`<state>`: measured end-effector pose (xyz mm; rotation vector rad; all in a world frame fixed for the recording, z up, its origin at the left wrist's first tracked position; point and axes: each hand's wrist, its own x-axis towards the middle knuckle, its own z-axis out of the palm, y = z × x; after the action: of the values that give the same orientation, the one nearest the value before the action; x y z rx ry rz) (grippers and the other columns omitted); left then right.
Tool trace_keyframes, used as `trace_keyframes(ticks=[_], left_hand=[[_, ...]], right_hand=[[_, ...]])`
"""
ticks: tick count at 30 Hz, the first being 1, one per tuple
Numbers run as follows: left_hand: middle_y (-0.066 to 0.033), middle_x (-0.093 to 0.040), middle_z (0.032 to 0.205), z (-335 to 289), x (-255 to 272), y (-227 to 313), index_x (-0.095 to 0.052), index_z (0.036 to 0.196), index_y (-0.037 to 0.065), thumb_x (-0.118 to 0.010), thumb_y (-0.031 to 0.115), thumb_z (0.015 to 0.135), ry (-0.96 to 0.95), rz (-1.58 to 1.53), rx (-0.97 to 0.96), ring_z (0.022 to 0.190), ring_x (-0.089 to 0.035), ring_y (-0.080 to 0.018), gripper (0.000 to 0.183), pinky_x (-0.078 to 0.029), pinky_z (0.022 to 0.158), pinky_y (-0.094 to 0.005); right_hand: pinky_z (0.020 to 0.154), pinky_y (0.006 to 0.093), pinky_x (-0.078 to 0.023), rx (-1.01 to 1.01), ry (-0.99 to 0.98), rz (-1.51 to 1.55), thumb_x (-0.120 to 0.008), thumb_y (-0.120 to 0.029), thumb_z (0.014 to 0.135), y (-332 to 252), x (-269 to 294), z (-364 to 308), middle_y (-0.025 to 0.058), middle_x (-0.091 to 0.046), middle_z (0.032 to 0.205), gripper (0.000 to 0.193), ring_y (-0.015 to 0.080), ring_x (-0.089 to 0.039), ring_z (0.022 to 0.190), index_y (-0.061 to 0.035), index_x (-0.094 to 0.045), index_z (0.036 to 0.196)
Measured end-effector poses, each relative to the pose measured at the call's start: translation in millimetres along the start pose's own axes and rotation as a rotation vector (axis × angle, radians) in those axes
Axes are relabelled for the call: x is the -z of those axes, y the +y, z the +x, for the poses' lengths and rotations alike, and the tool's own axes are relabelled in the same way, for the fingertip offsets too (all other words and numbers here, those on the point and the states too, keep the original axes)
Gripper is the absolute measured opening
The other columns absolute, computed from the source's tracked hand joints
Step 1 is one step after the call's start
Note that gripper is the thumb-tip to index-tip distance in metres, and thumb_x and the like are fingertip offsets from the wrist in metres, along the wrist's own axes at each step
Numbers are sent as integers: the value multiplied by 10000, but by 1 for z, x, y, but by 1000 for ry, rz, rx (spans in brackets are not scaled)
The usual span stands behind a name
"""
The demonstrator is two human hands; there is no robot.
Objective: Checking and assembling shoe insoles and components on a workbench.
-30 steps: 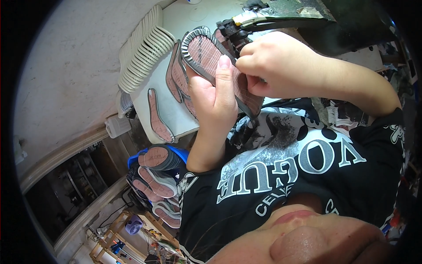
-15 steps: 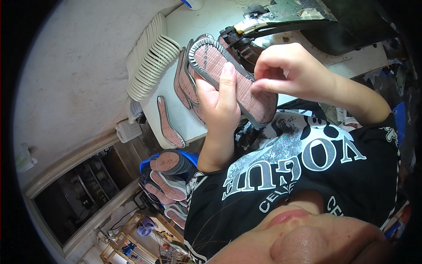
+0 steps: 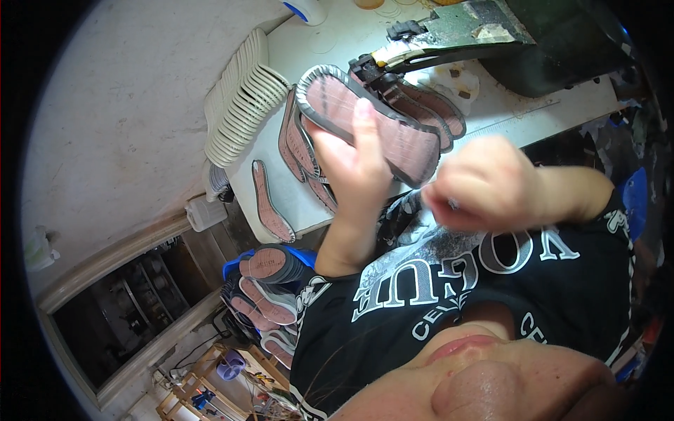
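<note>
My left hand (image 3: 354, 158) is closed around an insole (image 3: 333, 102) with a pink face and a dark, gathered edge, its thumb lying across the pink side. The insole is tilted above the table, its upper end toward the far left. Just off its near right end is my right hand (image 3: 488, 186), blurred by motion, with its fingers curled. Whether anything sits inside those fingers is hidden. Behind the held piece, more pink insoles with dark edges (image 3: 298, 144) lie on the table, and others (image 3: 449, 116) rest beside a machine arm. A single narrow one (image 3: 270, 203) lies nearer the left edge.
A green and black machine (image 3: 463, 35) stands on the white table (image 3: 330, 38) at the far right. Along the wall runs a row of stacked cream-coloured sole-shaped pieces (image 3: 242, 105). Pink-faced soles fill a blue container (image 3: 305, 252) below left, near a white jug (image 3: 206, 212).
My right hand has come away from the insole's edge and moved down and right, toward my chest. The insole stays in my left hand, slightly shifted. The insoles beside the machine arm show more.
</note>
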<state>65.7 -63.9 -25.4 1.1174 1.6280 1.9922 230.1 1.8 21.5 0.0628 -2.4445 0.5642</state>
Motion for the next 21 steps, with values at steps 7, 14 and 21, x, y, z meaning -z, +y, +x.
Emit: trace_keyframes(ticks=[7,14,21], left_hand=[[-84,-584,1071,39,14,-3,-606,970,-38,-590,138,931,-167,-459,506,957,-569,-136,181,-457,849,-276],[-162,-522,1115,93,-14,-64,-640,1001,-7,-716,402,787,-278,586,94,1081,-480,-310,467,-383,955,-412],[-178,-554,1195,129,-37,-67,-661,919,7,-695,439,759,-285,682,205,1185,-442,-350,463,-327,988,-535]], right_hand=[[848,300,-481,-877,72,1254,-615,-311,927,27,-25,-30,65,-605,1084,437,148,-586,966,6,-524,1214],[606,249,-541,-1046,256,1400,-572,-223,956,30,-33,-30,82,-681,911,271,127,-659,742,13,-594,1088],[561,246,-541,-1009,343,1343,-581,-222,942,55,-35,-20,128,-687,871,284,166,-682,711,40,-605,1049]])
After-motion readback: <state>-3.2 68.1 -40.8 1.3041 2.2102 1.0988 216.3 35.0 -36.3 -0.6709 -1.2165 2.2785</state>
